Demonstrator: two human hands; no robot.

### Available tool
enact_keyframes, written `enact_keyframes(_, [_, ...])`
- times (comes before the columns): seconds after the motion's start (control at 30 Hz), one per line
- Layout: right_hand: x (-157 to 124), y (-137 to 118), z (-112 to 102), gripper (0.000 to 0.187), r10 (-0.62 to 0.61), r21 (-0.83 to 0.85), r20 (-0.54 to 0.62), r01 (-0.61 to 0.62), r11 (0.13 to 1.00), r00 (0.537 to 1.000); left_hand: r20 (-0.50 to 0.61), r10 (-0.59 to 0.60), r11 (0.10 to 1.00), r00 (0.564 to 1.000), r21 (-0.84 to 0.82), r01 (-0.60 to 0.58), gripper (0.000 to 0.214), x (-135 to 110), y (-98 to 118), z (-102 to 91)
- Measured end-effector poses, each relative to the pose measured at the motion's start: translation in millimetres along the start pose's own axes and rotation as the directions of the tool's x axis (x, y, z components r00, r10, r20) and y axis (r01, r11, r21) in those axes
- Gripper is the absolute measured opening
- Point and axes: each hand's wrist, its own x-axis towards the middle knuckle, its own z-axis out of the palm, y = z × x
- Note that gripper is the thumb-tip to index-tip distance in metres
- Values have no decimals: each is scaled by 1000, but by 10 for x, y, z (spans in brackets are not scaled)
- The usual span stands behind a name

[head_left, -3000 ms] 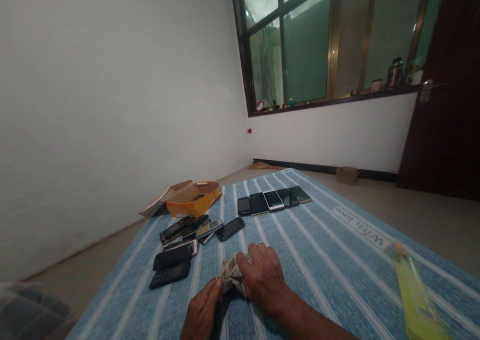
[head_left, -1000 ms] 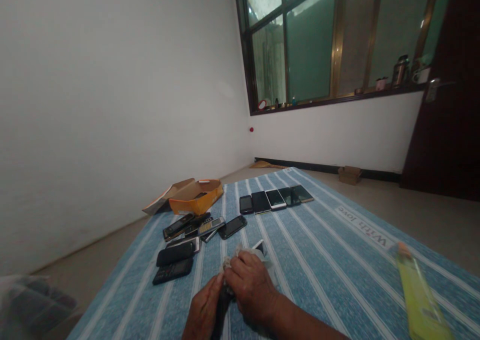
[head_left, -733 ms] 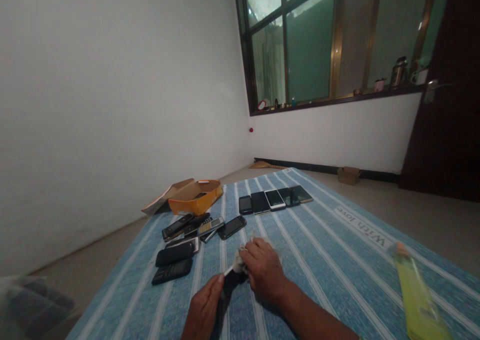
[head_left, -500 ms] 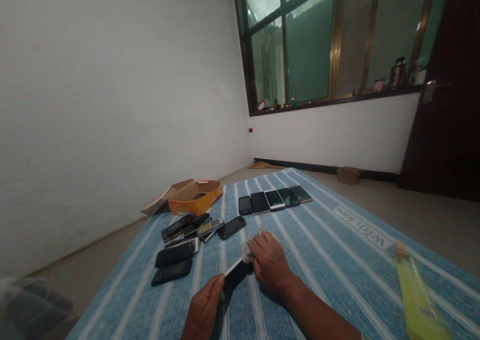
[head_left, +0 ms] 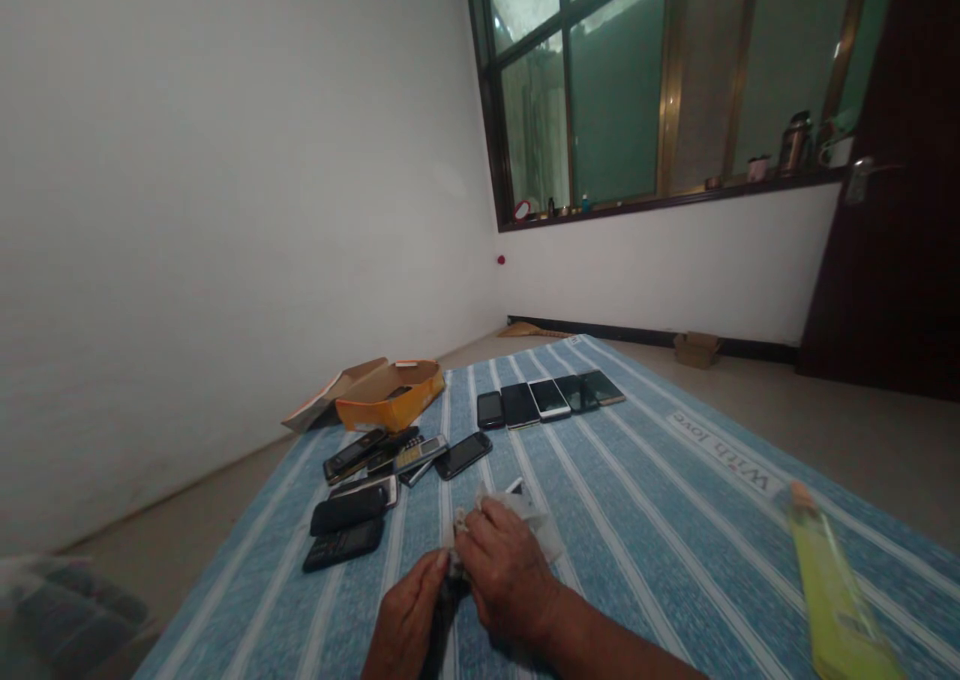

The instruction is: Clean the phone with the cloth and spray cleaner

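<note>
Black keypad phone [head_left: 343, 545] on the blue striped mat [head_left: 637, 570], just beside my left hand [head_left: 405, 615], which pinches a dark phone [head_left: 448, 610], tilted, mostly hidden. My right hand [head_left: 506, 575] presses crumpled pale cloth [head_left: 517, 512] around its top end.

A blue striped mat [head_left: 637, 560] printed "With love" lies on the floor [head_left: 862, 440]. Five smartphones [head_left: 549, 400] sit side by side across its far end. Nearer its left edge lies a heap of keypad phones [head_left: 360, 480], with one smartphone [head_left: 463, 455] just beside it. A yellow-green strip [head_left: 836, 585] lies toward the right edge.
</note>
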Motion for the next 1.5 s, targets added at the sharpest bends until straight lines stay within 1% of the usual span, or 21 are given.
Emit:
enact_keyframes(0.13, [30,138,-100,31,60,-13,23,-60,998,998,-9,-9,1000,1000,23,10,59,-4,-5,-7])
enact_keyframes(0.23, [30,256,-164,30,110,-41,3,-110,993,994,-13,-9,999,1000,54,10,59,-7,-30,-3])
enact_keyframes(0.3, [19,270,-165,32,121,-50,-15,-122,991,992,-16,-5,998,1000,62,6,59,-5,-47,2])
enact_keyframes(0.37, [5,224,-134,33,102,-39,-12,-102,994,995,-20,-9,999,1000,49,10,59,-3,-54,8])
enact_keyframes(0.53, [-15,7,-30,39,5,13,10,-5,1000,1000,-7,-29,999,1000,-24,29,56,-4,-12,7])
enact_keyframes(0.6, [-5,-33,-22,38,0,21,15,0,1000,1000,3,-28,999,1000,-26,28,56,-8,7,-2])
enact_keyframes(0.67, [13,-20,-41,36,16,21,29,-17,1000,999,8,-24,1000,1000,-11,24,56,-12,13,-12])
enact_keyframes(0.8, [36,112,-120,33,77,-7,46,-77,997,996,-1,-25,999,1000,30,25,58,-14,-8,-19])
enact_keyframes(1.03, [22,382,-221,32,173,-79,-31,-175,981,984,-18,-14,997,1000,77,16,58,-16,-6,-6])
enact_keyframes(1.13, [23,471,-251,28,220,-75,-48,-223,972,974,-13,-33,997,999,74,34,57,-19,-1,-7])
enact_keyframes(1.23, [23,518,-264,31,241,-56,-84,-246,968,967,-5,-44,997,999,69,44,55,-22,-6,-8])
enact_keyframes(1.37, [14,439,-222,28,189,-74,-101,-197,978,977,4,-51,997,999,65,51,54,-23,-6,-7])
enact_keyframes(1.5, [-7,194,-109,33,90,-35,-24,-90,995,996,15,-59,998,998,30,58,54,-24,-5,0])
